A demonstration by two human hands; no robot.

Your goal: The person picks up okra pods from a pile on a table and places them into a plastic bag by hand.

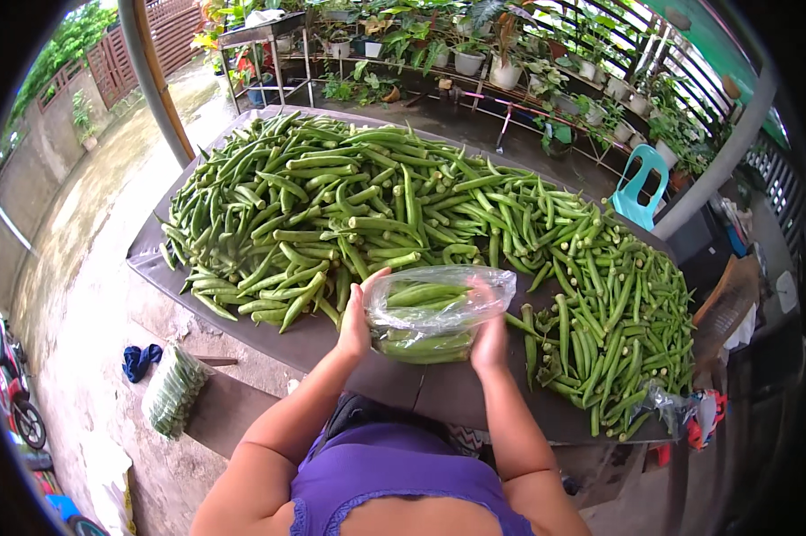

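Between my two hands is a clear plastic bag of okra [425, 314], lying lengthwise over the near part of the table. My left hand [356, 320] presses flat against its left end, thumb on top. At the other end my right hand [488, 330] grips the bag, its fingers partly seen through the shiny plastic. Several green pods show inside, lying side by side. Just beyond the bag spreads a large heap of loose okra [331, 196]. A second pile of okra [608, 313], with slimmer pods, covers the table's right side.
The dark table [403, 380] ends close to my body. A filled bag of okra [174, 391] rests on a bench at lower left, beside a dark blue cloth [141, 362]. Crumpled clear plastic [667, 406] lies at the right corner. A teal chair [641, 188] and potted plants [506, 71] stand beyond.
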